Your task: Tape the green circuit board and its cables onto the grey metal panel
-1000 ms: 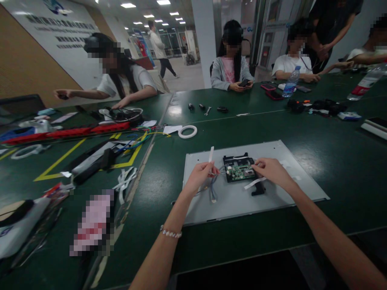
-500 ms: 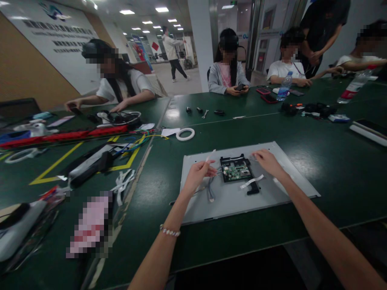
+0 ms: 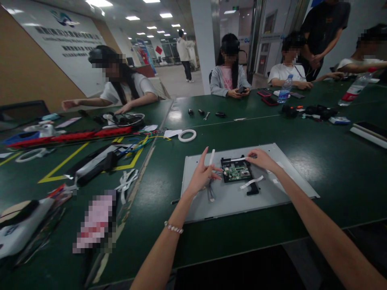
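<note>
The person's left hand [image 3: 202,177] hovers over the left part of a pale flat panel [image 3: 232,204], its index finger pointing up and its other visible fingers spread toward the middle; a narrow white strip [image 3: 213,156] rises beside that index finger, and one cannot tell whether the left grip is clamped on it. The right hand [image 3: 260,159] is at the upper right corner of a black frame [image 3: 223,162], its fingertips drawn close together at the right end of a second white strip [image 3: 238,159] lying along the frame's top edge; whether this grip pinches the strip or only presses on it cannot be told. The frame sits on the panel, between the two hands, with a green circuit board [image 3: 236,173] in it. A third white strip [image 3: 252,182] lies slantwise at the frame's lower right, across a black arm [image 3: 254,191]. Grey cables [image 3: 211,193] lie on the panel just below the left hand. The panel rests on a dark green worktop [image 3: 163,189], where a white tape roll [image 3: 187,140] lies beyond the panel and a small wrench [image 3: 207,116] lies farther off.
</note>
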The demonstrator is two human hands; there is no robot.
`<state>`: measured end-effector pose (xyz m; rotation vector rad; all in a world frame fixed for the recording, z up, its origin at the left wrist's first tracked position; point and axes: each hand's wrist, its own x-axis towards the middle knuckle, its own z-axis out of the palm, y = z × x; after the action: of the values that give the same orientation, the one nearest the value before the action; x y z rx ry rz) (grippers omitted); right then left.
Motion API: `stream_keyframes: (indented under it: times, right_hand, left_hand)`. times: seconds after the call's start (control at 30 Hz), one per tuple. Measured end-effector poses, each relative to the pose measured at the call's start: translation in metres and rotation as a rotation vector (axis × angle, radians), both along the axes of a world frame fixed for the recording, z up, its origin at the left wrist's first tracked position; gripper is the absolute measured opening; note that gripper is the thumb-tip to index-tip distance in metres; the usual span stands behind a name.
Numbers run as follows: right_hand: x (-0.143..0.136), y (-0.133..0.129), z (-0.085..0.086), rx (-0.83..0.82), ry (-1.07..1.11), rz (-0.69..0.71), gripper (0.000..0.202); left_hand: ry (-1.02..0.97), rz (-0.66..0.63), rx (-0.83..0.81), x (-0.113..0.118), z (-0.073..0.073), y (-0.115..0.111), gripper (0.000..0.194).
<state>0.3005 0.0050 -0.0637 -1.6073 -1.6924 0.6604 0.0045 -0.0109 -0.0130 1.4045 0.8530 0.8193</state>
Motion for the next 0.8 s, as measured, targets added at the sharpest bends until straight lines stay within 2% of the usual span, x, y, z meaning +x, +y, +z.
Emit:
stream_keyframes:
  times: [0.2, 0.33, 0.43, 0.5, 0.6, 0.8]
  right_hand:
    - [0.0, -0.012, 0.014, -0.02, 0.242, -0.072, 0.034]
    - [-0.006, -0.025, 0.028, -0.047, 0.362, -0.062, 0.038]
    - [-0.012, -0.033, 0.034, -0.081, 0.474, -0.051, 0.036]
    - [-0.014, -0.036, 0.036, -0.109, 0.518, -0.048, 0.037]
    - [-0.016, -0.036, 0.035, -0.139, 0.515, -0.056, 0.038]
    - [-0.02, -0.034, 0.031, -0.166, 0.562, -0.081, 0.039]
  left_hand:
    - [-0.043, 0.031, -0.003, 0.001, 0.001, 0.0, 0.069]
    - [-0.104, 0.043, -0.029, 0.002, 0.0, 0.0, 0.065]
    - [-0.166, 0.048, -0.092, 0.004, 0.003, -0.001, 0.045]
    - [-0.188, 0.034, -0.132, 0.006, 0.006, -0.002, 0.031]
    - [-0.192, 0.03, -0.146, 0.01, 0.009, -0.003, 0.023]
    - [-0.121, 0.012, 0.01, 0.021, 0.01, -0.003, 0.019]
